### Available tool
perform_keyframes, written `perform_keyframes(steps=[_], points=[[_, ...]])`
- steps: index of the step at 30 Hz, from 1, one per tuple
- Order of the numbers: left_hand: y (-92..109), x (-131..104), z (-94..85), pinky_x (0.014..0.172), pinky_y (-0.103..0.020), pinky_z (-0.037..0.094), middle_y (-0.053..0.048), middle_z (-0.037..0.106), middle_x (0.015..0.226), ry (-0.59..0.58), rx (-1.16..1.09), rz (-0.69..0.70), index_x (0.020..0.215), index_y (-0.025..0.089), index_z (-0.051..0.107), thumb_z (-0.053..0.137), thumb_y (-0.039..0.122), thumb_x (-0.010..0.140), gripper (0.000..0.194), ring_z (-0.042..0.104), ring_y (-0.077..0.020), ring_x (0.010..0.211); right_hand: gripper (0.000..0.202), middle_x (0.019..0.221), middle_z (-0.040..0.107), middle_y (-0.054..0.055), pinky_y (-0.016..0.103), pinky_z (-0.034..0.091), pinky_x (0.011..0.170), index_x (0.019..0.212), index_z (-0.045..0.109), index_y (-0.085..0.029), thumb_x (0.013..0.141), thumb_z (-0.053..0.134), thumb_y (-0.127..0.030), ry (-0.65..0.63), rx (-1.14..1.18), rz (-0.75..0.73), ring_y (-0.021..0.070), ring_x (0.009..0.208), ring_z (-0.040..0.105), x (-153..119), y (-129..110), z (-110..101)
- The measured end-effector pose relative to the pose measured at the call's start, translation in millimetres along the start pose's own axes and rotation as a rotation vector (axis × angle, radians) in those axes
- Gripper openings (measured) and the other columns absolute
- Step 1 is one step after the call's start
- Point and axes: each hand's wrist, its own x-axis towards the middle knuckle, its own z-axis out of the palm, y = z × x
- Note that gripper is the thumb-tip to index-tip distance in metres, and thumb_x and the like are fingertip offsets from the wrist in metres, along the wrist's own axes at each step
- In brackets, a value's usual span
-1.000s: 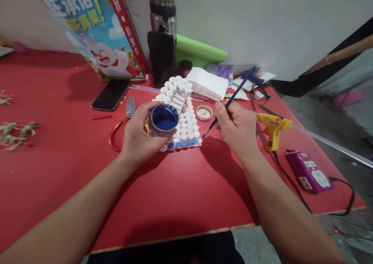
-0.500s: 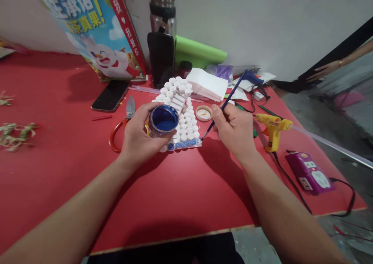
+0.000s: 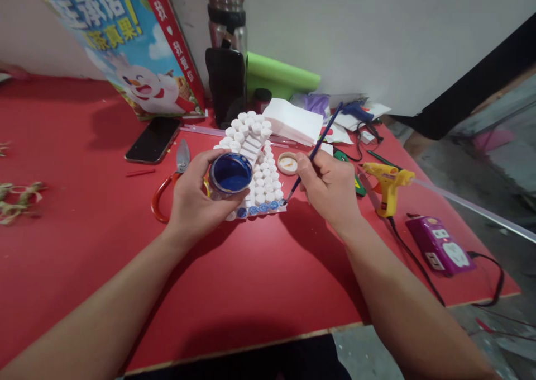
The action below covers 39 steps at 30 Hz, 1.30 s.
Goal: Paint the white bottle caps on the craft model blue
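Note:
My left hand (image 3: 195,198) is wrapped round a small open jar of dark blue paint (image 3: 231,173), over the left part of a white model (image 3: 268,181). The model is built of many small white round pieces, with white steps in its middle. Several pieces along its front row are blue. In my right hand (image 3: 330,187) is a thin blue paintbrush (image 3: 320,139), pinched near its lower part. Its dark tip touches or is just above the last piece at the front right corner. A round lid (image 3: 287,163) lies behind, beside my right fingertips.
Orange-handled scissors (image 3: 161,198) and a phone (image 3: 152,139) lie left. A yellow glue gun (image 3: 389,181) and a purple power socket (image 3: 439,245) are at the right. Behind stand a bottle (image 3: 226,72) and a printed bag (image 3: 138,61). Another person's leg (image 3: 460,95) shows beyond the table.
The whole view has shifted slightly. The brush tip has moved a little onto the corner piece. The other person's hand at the right is no longer clearly visible.

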Motion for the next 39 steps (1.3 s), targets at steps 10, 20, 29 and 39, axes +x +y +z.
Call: perform_keyframes(steps=[10,20,29,39], points=[[-3,0,0.9,0.116,-0.056,0.065,-0.012,0.083,0.139,0.006,-0.005,-0.007,0.14,0.024,0.074,0.098,0.036,0.081,0.065,0.082,-0.0366,0.126,0.056,0.052,0.053,-0.006,0.032,0.032,0.051,0.07,0.04,-0.028,0.115,0.063,-0.052,0.037,0.009,-0.003,0.0117,0.047,0.044,0,0,2],[10,-1,-5.5,0.118,-0.055,0.064,-0.01,0.083,0.14,-0.077,0.069,0.025,0.142,0.029,0.07,0.097,0.042,0.087,0.063,0.081,-0.0359,0.128,0.062,0.053,0.054,-0.006,0.031,0.034,0.049,0.07,0.04,-0.029,0.114,0.064,-0.066,0.094,0.082,0.064,0.0112,0.047,0.045,-1,-5,3],[12,-2,-7.5,0.116,-0.059,0.065,-0.013,0.083,0.14,-0.106,0.042,-0.003,0.14,0.029,0.071,0.098,0.041,0.087,0.061,0.081,-0.0382,0.128,0.06,0.055,0.058,-0.005,0.03,0.044,0.048,0.072,0.052,-0.028,0.114,0.066,-0.07,0.217,0.195,0.1,0.0136,0.048,0.056,-2,-9,4],[33,5,-9.0,0.114,-0.057,0.064,-0.012,0.085,0.135,-0.259,-0.029,0.103,0.135,0.029,0.072,0.1,0.037,0.085,0.058,0.081,-0.037,0.127,0.041,0.066,0.065,-0.007,0.028,0.045,0.043,0.099,0.073,-0.027,0.117,0.067,-0.064,0.282,0.295,0.054,0.0108,0.044,0.056,-1,-11,5]])
